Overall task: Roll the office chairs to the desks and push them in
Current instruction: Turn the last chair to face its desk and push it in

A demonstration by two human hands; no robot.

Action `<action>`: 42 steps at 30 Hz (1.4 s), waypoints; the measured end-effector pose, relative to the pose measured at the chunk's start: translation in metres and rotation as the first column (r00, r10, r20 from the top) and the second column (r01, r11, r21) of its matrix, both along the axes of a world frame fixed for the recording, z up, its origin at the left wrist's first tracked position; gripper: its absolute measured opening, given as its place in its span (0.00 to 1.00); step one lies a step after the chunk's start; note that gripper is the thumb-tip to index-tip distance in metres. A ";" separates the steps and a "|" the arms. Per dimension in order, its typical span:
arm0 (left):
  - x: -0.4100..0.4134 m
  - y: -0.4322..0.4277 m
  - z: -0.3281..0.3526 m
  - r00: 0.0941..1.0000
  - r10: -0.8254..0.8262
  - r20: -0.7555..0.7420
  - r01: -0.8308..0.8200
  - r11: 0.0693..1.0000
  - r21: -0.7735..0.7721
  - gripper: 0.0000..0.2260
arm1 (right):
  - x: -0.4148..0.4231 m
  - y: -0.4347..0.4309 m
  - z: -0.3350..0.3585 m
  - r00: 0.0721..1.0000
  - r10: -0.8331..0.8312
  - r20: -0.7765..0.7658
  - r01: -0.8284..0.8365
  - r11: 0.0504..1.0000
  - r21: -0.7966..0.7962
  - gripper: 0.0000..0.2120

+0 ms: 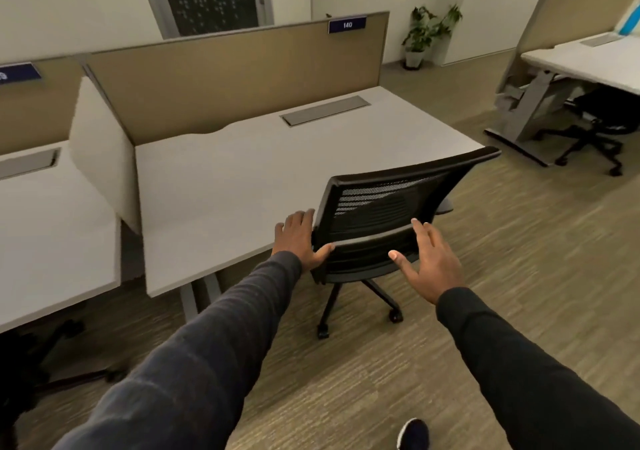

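A black mesh-backed office chair [388, 207] stands at the front right of a grey desk [242, 179], its seat partly under the desktop and its back turned toward me. My left hand [299, 240] lies flat against the left edge of the chair back, fingers spread, thumb touching the frame. My right hand [427, 264] hovers open just behind the lower right of the back, fingers apart, not clearly touching it. Two of the chair's castors [323, 331] rest on the carpet.
A tan partition with a label "140" [347, 25] backs the desk. Another desk [52, 227] adjoins on the left with a dark chair base [52, 342] beneath. A third desk [588, 61] at far right has a black chair [602, 117] under it. A potted plant [424, 33] stands by the wall.
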State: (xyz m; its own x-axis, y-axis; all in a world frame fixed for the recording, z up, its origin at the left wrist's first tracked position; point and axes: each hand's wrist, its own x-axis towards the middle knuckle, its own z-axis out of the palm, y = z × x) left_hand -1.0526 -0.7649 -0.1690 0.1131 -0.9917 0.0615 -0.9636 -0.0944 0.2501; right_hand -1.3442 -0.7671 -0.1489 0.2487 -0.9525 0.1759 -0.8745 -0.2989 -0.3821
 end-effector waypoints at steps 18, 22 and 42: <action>-0.064 -0.096 0.026 0.717 0.323 -0.618 -0.464 0.883 -0.076 0.09 | -0.104 -0.218 0.025 0.995 -0.084 0.059 0.078 0.992 0.103 0.52; -0.065 -0.080 0.025 0.763 0.307 -0.569 -0.429 0.899 -0.090 0.11 | -0.110 -0.215 0.013 0.999 -0.040 0.023 0.040 0.999 0.018 0.49; -0.123 0.015 0.029 0.528 0.436 -0.729 -0.665 0.746 -0.035 0.13 | -0.110 -0.192 0.004 0.962 0.238 0.137 -0.223 0.968 -0.113 0.48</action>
